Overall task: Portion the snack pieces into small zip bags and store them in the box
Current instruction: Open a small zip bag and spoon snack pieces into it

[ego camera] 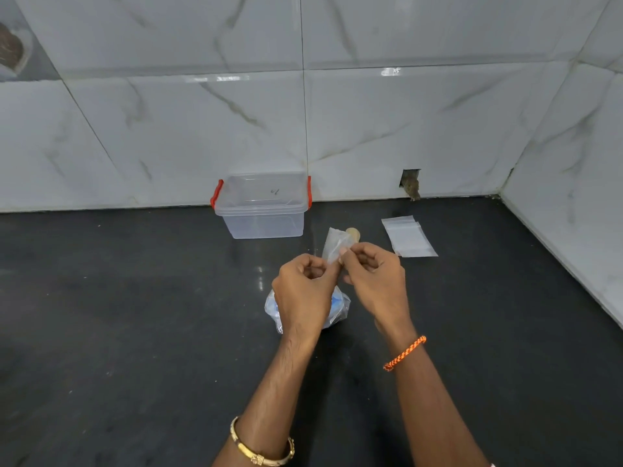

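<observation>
Both hands, left hand (303,284) and right hand (374,278), pinch the small zip bag (333,246) above the desk (135,315), each grip narrow on its mouth. The bag looks light, soft and slippery; best held at the stiffer zip edge.

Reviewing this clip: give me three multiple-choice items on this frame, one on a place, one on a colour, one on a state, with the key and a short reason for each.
1. Where do the spare zip bags lie?
A. Inside the box
B. On the counter, right of the box
C. Under the left hand

2. What colour are the clips on the box?
A. Red
B. Blue
C. Green

3. What are the hands doing?
A. Both resting flat
B. One in the box
C. Both pinching a small zip bag

Key: 1 B, they lie flat on the dark counter. 2 A, red clips at both ends. 3 C, left hand and right hand pinch its edge.
</observation>
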{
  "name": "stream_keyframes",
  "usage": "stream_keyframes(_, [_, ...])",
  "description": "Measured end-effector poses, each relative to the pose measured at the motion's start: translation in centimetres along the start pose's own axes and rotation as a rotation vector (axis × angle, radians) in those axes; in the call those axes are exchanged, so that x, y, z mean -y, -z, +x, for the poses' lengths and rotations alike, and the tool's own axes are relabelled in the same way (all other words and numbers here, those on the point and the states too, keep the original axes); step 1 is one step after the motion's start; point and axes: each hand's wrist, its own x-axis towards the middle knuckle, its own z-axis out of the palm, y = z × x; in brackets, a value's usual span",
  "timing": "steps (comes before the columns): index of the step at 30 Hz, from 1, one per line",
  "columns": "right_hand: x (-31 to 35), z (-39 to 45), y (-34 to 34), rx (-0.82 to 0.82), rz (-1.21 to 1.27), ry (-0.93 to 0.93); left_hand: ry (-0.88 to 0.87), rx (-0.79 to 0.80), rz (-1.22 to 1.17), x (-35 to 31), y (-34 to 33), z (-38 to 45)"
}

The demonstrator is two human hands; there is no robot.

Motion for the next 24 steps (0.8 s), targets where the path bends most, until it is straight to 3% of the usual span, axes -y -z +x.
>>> stream_keyframes(3, [-0.1,0.2,0.3,0.061,0.099,-0.014,-0.016,0.003,-0.021,0.2,0.3,0.4])
stream_keyframes(9, [0.1,0.3,-0.5,-0.006,0.073,-0.036,-0.171,0.082,0.103,-0.2,-0.3,-0.4])
stream_keyframes(14, [-0.4,0.9,0.0,-0.042,0.067,-0.115,-0.133,0.115,0.087,0.5,-0.2,0.3])
stream_keyframes(24, [-0.7,1.6,-0.4,-0.174,-0.033,-0.103,-0.181,-0.166,0.212,0.7,-0.5,0.3])
